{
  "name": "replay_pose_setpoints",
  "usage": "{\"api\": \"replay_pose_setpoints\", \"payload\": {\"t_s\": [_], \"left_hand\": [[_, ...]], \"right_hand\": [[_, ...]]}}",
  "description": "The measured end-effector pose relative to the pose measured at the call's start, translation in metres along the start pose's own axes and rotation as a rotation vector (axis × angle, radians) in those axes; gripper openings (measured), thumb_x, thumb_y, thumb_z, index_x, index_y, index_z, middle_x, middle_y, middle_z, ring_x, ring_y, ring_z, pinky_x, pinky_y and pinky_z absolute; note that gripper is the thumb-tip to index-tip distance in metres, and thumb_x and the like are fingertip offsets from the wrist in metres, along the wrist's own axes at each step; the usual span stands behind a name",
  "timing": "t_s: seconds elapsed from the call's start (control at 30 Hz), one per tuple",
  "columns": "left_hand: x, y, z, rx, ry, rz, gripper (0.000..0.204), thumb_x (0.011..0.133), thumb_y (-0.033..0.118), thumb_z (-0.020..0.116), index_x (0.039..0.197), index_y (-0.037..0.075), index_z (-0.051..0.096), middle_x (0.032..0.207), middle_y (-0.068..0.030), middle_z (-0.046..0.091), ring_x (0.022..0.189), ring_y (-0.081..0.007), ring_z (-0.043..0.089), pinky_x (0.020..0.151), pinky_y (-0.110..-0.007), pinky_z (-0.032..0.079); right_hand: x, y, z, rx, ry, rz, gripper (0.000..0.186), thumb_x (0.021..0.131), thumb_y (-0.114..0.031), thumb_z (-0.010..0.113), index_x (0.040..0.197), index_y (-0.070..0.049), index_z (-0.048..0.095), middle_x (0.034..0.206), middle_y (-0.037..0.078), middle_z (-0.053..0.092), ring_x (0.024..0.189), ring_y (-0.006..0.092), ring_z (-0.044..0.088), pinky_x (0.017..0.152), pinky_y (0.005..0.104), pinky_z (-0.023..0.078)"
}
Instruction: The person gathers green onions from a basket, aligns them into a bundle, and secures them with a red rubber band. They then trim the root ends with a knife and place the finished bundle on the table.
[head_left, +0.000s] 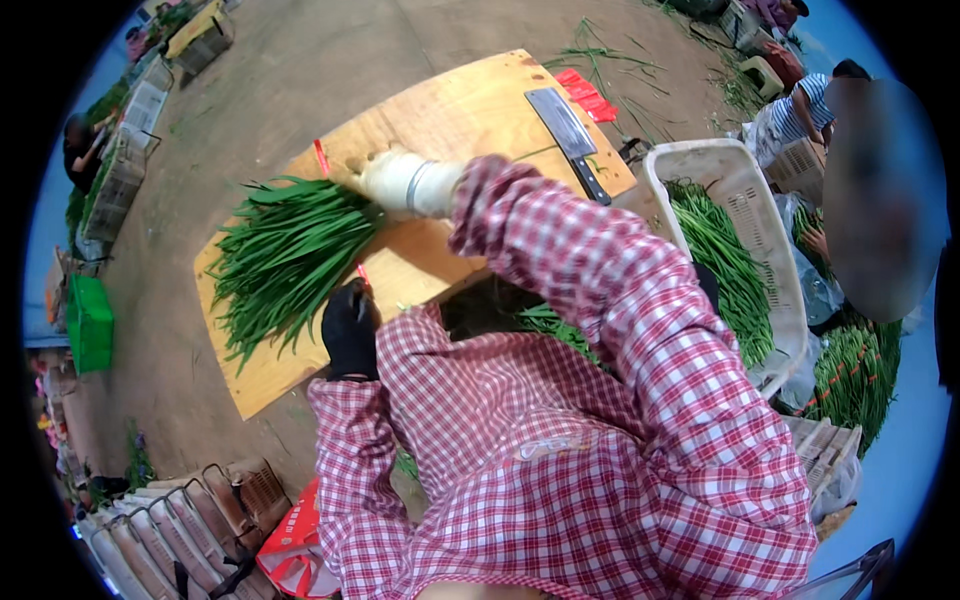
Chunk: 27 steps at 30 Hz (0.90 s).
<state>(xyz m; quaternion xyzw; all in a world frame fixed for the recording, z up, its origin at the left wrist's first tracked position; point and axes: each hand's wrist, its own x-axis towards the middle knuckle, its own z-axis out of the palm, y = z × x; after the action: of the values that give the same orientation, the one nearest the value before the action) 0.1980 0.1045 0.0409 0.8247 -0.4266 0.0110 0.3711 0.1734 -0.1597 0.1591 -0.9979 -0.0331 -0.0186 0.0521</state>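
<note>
Green bundle (295, 250) lying on desk (440, 110), right hand (368, 180) touching its end, left hand (350, 332) sitting beside it; can't tell either hand's grip. White crate (787, 260) at right is holding green stalks (728, 265).

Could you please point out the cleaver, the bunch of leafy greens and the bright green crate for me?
Cleaver (563, 128): head view, on the flat of its blade.
Bunch of leafy greens (292, 252): head view, mid-length on the leaves.
Bright green crate (90, 324): head view, on its side wall.
</note>
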Motion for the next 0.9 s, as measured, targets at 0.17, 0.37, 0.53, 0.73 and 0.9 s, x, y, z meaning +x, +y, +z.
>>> {"api": "replay_pose_setpoints", "payload": {"t_s": [0.17, 0.37, 0.53, 0.73, 0.9], "left_hand": [[-0.001, -0.003, -0.002, -0.044, -0.023, -0.073, 0.021, 0.089, 0.008, 0.064, 0.11, 0.005, 0.067, 0.105, -0.0153, 0.067, 0.097, -0.0335, 0.065, 0.087, -0.039, 0.051], [0.006, 0.017, -0.006, -0.014, -0.057, -0.051, 0.025, 0.09, 0.004, 0.064, 0.115, 0.004, 0.066, 0.11, -0.0142, 0.068, 0.101, -0.0291, 0.066, 0.089, -0.036, 0.051], [-0.004, 0.015, -0.009, -0.083, -0.053, -0.232, 0.03, 0.091, 0.002, 0.064, 0.121, 0.001, 0.064, 0.118, -0.0142, 0.068, 0.106, -0.0243, 0.066, 0.092, -0.033, 0.053], [-0.018, 0.046, -0.019, -0.138, -0.019, -0.277, 0.034, 0.093, 0.003, 0.062, 0.126, 0.003, 0.062, 0.115, -0.0144, 0.068, 0.1, -0.0225, 0.068, 0.083, -0.032, 0.055], [-0.041, 0.091, -0.038, -0.064, 0.017, -0.272, 0.032, 0.094, 0.003, 0.061, 0.126, 0.001, 0.062, 0.114, -0.0146, 0.069, 0.1, -0.0226, 0.068, 0.085, -0.033, 0.054]], "right_hand": [[-0.098, 0.028, -0.048, 0.535, 0.184, 0.095, 0.049, 0.082, -0.027, 0.074, 0.127, -0.011, 0.062, 0.114, 0.016, 0.068, 0.106, 0.0279, 0.067, 0.089, 0.0393, 0.053], [-0.286, 0.054, -0.019, 1.022, -0.451, 0.583, 0.026, 0.09, -0.03, 0.067, 0.093, -0.006, 0.077, 0.088, 0.007, 0.076, 0.076, 0.0167, 0.071, 0.071, 0.0348, 0.056], [-0.335, 0.043, 0.131, 0.176, -1.02, 0.669, 0.041, 0.093, -0.036, 0.06, 0.12, -0.006, 0.067, 0.128, 0.013, 0.061, 0.113, 0.0229, 0.058, 0.094, 0.0386, 0.046], [-0.388, 0.035, 0.347, 0.103, -1.244, 0.719, 0.056, 0.094, -0.049, 0.051, 0.136, -0.013, 0.056, 0.148, 0.008, 0.042, 0.136, 0.026, 0.034, 0.109, 0.0453, 0.028], [-0.361, -0.005, 0.394, 0.173, -1.184, 0.744, 0.053, 0.094, -0.048, 0.053, 0.127, -0.008, 0.063, 0.136, 0.011, 0.053, 0.123, 0.0271, 0.048, 0.102, 0.0442, 0.037]]}}
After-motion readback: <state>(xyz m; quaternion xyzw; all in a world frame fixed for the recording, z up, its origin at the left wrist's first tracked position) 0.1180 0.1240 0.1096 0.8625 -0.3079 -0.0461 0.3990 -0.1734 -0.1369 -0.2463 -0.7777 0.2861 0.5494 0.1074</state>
